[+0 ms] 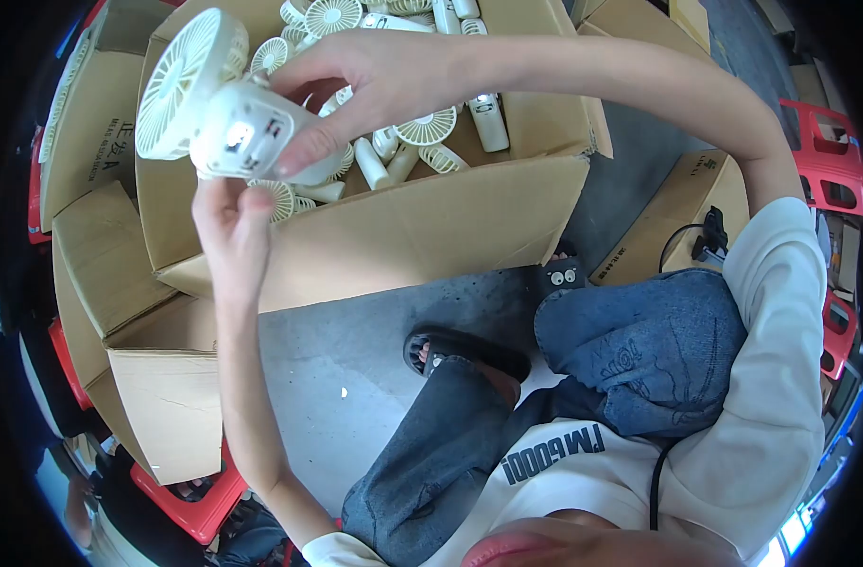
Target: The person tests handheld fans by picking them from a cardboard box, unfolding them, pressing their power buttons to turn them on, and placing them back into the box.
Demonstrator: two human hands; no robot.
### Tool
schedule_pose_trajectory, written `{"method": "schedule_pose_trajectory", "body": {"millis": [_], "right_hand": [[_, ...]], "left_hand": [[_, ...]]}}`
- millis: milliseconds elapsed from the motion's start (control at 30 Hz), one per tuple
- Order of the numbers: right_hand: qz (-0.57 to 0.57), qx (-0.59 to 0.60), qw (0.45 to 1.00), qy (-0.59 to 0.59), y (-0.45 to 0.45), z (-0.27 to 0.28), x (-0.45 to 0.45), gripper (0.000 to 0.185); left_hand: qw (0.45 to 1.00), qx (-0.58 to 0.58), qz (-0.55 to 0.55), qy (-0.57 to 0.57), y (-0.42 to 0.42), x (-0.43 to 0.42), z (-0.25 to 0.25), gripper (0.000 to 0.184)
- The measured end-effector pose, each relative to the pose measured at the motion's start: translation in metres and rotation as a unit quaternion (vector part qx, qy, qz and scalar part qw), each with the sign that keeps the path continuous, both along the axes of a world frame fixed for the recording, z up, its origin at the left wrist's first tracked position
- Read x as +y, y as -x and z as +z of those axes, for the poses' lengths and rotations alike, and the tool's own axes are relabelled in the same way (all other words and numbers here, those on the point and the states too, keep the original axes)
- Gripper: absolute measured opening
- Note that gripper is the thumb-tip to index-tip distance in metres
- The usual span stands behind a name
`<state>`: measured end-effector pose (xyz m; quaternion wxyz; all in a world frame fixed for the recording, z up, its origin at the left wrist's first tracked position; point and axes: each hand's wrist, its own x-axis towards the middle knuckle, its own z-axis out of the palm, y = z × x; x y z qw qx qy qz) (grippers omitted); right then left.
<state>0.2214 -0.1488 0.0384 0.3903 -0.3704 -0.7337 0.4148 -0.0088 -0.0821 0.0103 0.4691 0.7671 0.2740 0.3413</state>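
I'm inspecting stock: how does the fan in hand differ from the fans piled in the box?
The held fan is raised, the right hand gripping it and the left hand at its lower end; the piled fans lie in the box.
The held fan's head and body both show; many piled fans are partly hidden.
Shared: whitish plastic, round ribbed grilles.

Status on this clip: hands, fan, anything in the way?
Right hand gripping fan. Left hand at its near side, fingers partly hidden. Fan held up over open box. No obstruction seen.
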Motion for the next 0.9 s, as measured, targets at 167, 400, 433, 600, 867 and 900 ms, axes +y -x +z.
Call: {"method": "schedule_pose_trajectory", "body": {"millis": [167, 400, 433, 600, 867, 900], "right_hand": [[-0.041, -0.076, 0.995, -0.056, 0.000, 0.000, 0.000, 0.052], [-0.076, -0.246, 0.937, -0.235, -0.012, -0.016, -0.004, 0.041], [-0.075, -0.246, 0.937, -0.237, -0.012, -0.019, -0.006, 0.041], [-0.037, -0.320, 0.888, -0.328, -0.010, -0.029, -0.007, 0.044], [-0.019, -0.336, 0.864, -0.374, -0.003, -0.028, -0.005, 0.046], [-0.015, -0.341, 0.861, -0.377, -0.001, -0.028, -0.006, 0.046]], "left_hand": [[0.986, 0.034, 0.163, -0.020, 0.002, 0.010, 0.030, 0.092], [0.884, -0.088, 0.128, -0.441, -0.020, 0.001, 0.083, 0.102], [0.884, -0.088, 0.129, -0.441, -0.019, 0.002, 0.083, 0.102], [0.855, -0.039, 0.058, -0.514, -0.013, 0.003, 0.075, 0.107], [0.873, -0.029, 0.051, -0.485, -0.009, 0.000, 0.060, 0.106], [0.872, -0.036, 0.050, -0.486, -0.008, 0.000, 0.059, 0.106]]}}
